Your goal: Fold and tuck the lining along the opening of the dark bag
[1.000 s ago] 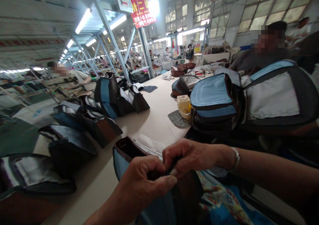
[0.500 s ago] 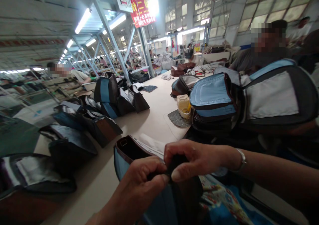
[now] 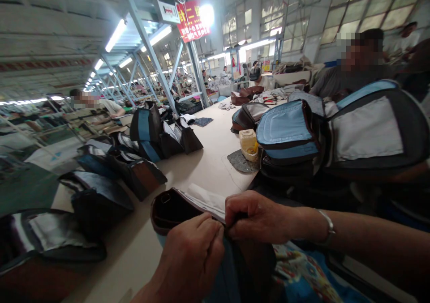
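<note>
Left hand (image 3: 195, 253): seen from the back, fingers curled; grip closed narrowly on the top edge of the bag (image 3: 174, 209), at the seam where the dark rim meets the blue side.
Right hand (image 3: 257, 218): set against the left hand, thumb and fingers pinched tight on the same edge; a bracelet (image 3: 327, 227) is worn at the wrist.
Bag: brown-rimmed, blue-sided, mouth open; held at the near edge of the table (image 3: 208, 160), directly below both hands. A white lining (image 3: 208, 200) is seen at its rim.
Near right corner: patterned blue cloth (image 3: 302, 276) is seen below the right forearm.
Right edge: a stack of blue and black bags (image 3: 289, 137) is piled high; a pale plastic jug (image 3: 248, 144) is placed just beside it on a grey pad (image 3: 238, 162).
Left edge: a row of dark bags (image 3: 134, 168) is laid along the table, running toward the far end.
Far side: another person (image 3: 356, 70) is seated behind the stack.
</note>
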The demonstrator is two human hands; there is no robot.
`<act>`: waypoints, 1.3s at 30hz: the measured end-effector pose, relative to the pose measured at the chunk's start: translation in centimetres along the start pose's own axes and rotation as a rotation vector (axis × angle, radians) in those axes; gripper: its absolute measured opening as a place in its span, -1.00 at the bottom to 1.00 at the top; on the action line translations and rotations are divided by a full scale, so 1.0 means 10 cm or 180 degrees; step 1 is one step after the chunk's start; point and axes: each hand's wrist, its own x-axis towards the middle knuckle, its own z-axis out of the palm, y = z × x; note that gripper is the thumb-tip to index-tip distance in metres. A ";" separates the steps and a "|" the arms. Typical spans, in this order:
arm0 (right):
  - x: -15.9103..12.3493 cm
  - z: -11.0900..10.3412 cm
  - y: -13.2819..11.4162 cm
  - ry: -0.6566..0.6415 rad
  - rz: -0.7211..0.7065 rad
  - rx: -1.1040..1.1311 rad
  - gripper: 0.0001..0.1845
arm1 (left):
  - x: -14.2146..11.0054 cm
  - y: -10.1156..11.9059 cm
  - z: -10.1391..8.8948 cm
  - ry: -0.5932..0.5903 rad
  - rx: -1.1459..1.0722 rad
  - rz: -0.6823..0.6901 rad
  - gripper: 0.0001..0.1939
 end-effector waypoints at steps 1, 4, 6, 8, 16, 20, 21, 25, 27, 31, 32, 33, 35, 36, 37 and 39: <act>-0.01 0.03 0.01 0.0103 -0.0200 -0.0034 -0.97 | 0.01 0.01 -0.02 -0.0076 -0.0278 -0.0186 -0.66; -0.03 0.10 0.06 0.0393 -0.0979 -0.0308 -0.91 | 0.04 0.01 -0.07 -0.0351 -0.1183 -0.0794 -0.64; -0.06 0.13 0.09 0.0478 -0.1387 -0.0580 -0.88 | 0.05 -0.03 -0.09 -0.0602 -0.1767 -0.1158 -0.66; -0.08 0.14 0.09 0.0500 -0.1681 -0.0915 -0.87 | 0.04 -0.07 -0.11 -0.0764 -0.2095 -0.1377 -0.68; -0.17 0.07 0.10 0.0594 -0.2441 -0.2724 -0.86 | 0.09 -0.07 -0.14 -0.1092 -0.2193 -0.1624 -0.47; -0.27 0.05 0.16 0.0512 -0.2614 -0.3270 -0.87 | 0.09 -0.11 -0.11 -0.1543 -0.2324 -0.1501 -0.51; -0.30 0.05 0.17 0.0477 -0.2634 -0.3297 -0.85 | 0.08 -0.11 -0.11 -0.1537 -0.2248 -0.1448 -0.51; -0.36 0.03 0.11 0.0537 -0.2342 -0.2488 -0.80 | 0.05 0.01 -0.14 -0.1363 -0.1730 -0.1039 -0.56; -0.35 -0.01 0.01 0.0531 -0.1879 -0.1740 -0.79 | 0.05 0.10 -0.16 -0.1151 -0.1306 -0.0699 -0.60; -0.23 -0.20 -0.22 -0.0111 -0.0899 -0.0976 -0.78 | 0.06 0.20 -0.14 -0.0746 -0.0693 -0.0089 -0.67; -0.18 -0.26 -0.27 -0.0352 -0.0849 -0.0978 -0.81 | 0.06 0.21 -0.13 -0.0652 -0.0607 0.0048 -0.68; -0.14 -0.31 -0.31 -0.0583 -0.0855 -0.1013 -0.86 | 0.06 0.20 -0.12 -0.0566 -0.0529 0.0174 -0.70; -0.07 -0.37 -0.38 -0.1036 -0.0926 -0.1165 -0.94 | 0.07 0.17 -0.10 -0.0491 -0.0416 0.0390 -0.72; -0.04 -0.38 -0.42 -0.1167 -0.0966 -0.1336 -0.95 | 0.07 0.15 -0.11 -0.0488 -0.0345 0.0451 -0.72; -0.02 -0.36 -0.46 -0.1208 -0.1012 -0.1617 -0.94 | 0.08 0.13 -0.13 -0.0499 -0.0262 0.0489 -0.73; 0.00 -0.31 -0.57 -0.1073 -0.1168 -0.2412 -0.92 | 0.11 0.09 -0.21 -0.0480 -0.0084 0.0583 -0.75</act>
